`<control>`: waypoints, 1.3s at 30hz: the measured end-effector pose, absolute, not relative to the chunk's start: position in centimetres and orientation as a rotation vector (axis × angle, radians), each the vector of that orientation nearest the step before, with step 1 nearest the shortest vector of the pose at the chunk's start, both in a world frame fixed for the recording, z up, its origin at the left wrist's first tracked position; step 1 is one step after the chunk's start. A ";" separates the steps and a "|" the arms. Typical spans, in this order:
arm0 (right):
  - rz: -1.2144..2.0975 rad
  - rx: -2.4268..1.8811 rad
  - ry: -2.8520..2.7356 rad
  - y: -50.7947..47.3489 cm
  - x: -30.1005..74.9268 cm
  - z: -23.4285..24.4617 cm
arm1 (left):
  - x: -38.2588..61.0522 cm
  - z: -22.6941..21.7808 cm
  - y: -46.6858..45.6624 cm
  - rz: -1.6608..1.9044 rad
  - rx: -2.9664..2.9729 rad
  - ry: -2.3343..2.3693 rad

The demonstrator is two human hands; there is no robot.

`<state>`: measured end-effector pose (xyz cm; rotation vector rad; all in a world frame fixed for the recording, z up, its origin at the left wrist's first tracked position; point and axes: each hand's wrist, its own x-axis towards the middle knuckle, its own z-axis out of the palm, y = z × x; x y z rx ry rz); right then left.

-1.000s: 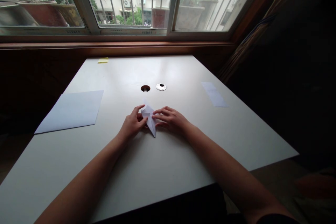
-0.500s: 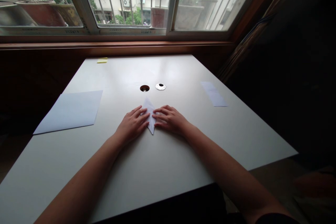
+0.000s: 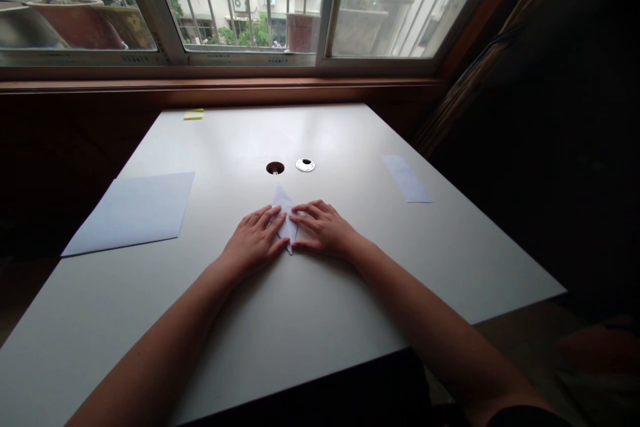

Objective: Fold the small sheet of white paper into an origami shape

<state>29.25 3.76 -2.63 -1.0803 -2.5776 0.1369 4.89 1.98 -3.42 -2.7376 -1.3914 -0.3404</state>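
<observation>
- Folded paper (image 3: 290, 227): white, slim kite/diamond shape, pts at far & near ends; crease lines show, sides partly hid under fingers.
- Lies on white table (image 3: 325, 307), nr its middle, btwn both hands; long axis runs approx. away from person, far tip just short of hole (image 3: 275, 168).
- L hand (image 3: 255, 233): palm down, fingers slightly spread, tips on paper's L side, thumb nr the near tip; not pinching.
- R hand (image 3: 327, 230): mirrors it, fingertips on R side, thumb apart from fingers, also by near tip.
- Narrow strip of paper shows btwn the 2 sets of fingertips.
- Ring (image 3: 305, 165) sits just R of hole, beyond R hand.
- Sheet (image 3: 133, 213): along table's L edge; stretch of tabletop btwn it & L hand.
- Strip (image 3: 407, 179): nr R edge, well apart from R hand.
- Yellow pad (image 3: 193, 115): far L corner.
- Near edge slants under forearms; wide span of tabletop btwn it & hands. Far edge by window (image 3: 250, 0).
</observation>
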 end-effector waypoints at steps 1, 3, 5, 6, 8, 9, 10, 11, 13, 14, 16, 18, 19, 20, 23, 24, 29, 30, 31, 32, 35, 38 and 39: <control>0.140 -1.083 -2.581 3.8 29.2 -2.6 | 4.9 -3.5 2.0 -0.351 -2.735 -1.389; 0.147 -1.087 -2.587 3.8 29.2 -2.5 | 4.9 -3.7 2.0 -0.372 -2.738 -1.386; 0.155 -1.089 -2.590 3.8 29.3 -2.4 | 4.9 -3.7 2.0 -0.396 -2.748 -1.390; 0.160 -1.088 -2.589 3.8 29.3 -2.4 | 4.8 -3.7 2.1 -0.411 -2.756 -1.391; 0.173 -1.084 -2.585 3.8 29.4 -2.3 | 4.7 -3.6 2.2 -0.455 -2.785 -1.374; 0.180 -1.081 -2.582 3.9 29.5 -2.3 | 4.6 -3.5 2.3 -0.481 -2.807 -1.349; 0.187 -1.078 -2.580 4.0 29.6 -2.3 | 4.4 -3.5 2.4 -0.508 -2.835 -1.311; 0.194 -1.075 -2.578 4.0 29.7 -2.4 | 4.3 -3.4 2.5 -0.538 -2.864 -1.265; 0.200 -1.071 -2.579 4.2 30.0 -2.5 | 4.0 -3.5 2.8 -0.610 -2.906 -1.167; 0.200 -1.071 -2.581 4.3 30.1 -2.5 | 3.9 -3.5 2.9 -0.655 -2.912 -1.127; 0.195 -1.076 -2.583 4.4 30.1 -2.6 | 3.7 -3.7 3.2 -0.719 -2.910 -1.063; 0.190 -1.081 -2.584 4.3 30.1 -2.6 | 3.7 -3.8 3.4 -0.744 -2.909 -1.007; 0.188 -1.083 -2.584 4.3 30.0 -2.6 | 3.8 -3.8 3.4 -0.746 -2.911 -0.975; 0.186 -1.086 -2.583 4.2 30.0 -2.7 | 3.8 -3.7 3.5 -0.746 -2.911 -0.942; 0.179 -1.092 -2.581 4.1 29.8 -2.6 | 4.0 -3.4 3.5 -0.737 -2.905 -0.846; 0.179 -1.094 -2.581 4.0 29.8 -2.6 | 4.0 -3.3 3.5 -0.734 -2.903 -0.819; 0.195 -1.108 -2.584 4.1 29.8 -2.6 | 4.0 -2.3 3.1 -0.699 -2.933 -0.715; 0.202 -1.109 -2.586 4.1 29.8 -2.6 | 4.0 -2.1 3.0 -0.693 -2.940 -0.704; 0.209 -1.110 -2.589 4.2 29.9 -2.6 | 4.0 -1.9 2.9 -0.688 -2.945 -0.679; 0.216 -1.109 -2.593 4.2 29.9 -2.6 | 4.0 -1.7 2.8 -0.683 -2.945 -0.659; 0.234 -1.109 -2.593 4.4 30.0 -2.7 | 4.2 -1.3 2.6 -0.662 -2.947 -0.610; 0.244 -1.113 -2.582 4.4 30.0 -2.7 | 4.4 -1.2 2.4 -0.641 -2.963 -0.617; 0.246 -1.114 -2.582 4.4 30.0 -2.6 | 4.6 -1.1 2.3 -0.629 -2.965 -0.625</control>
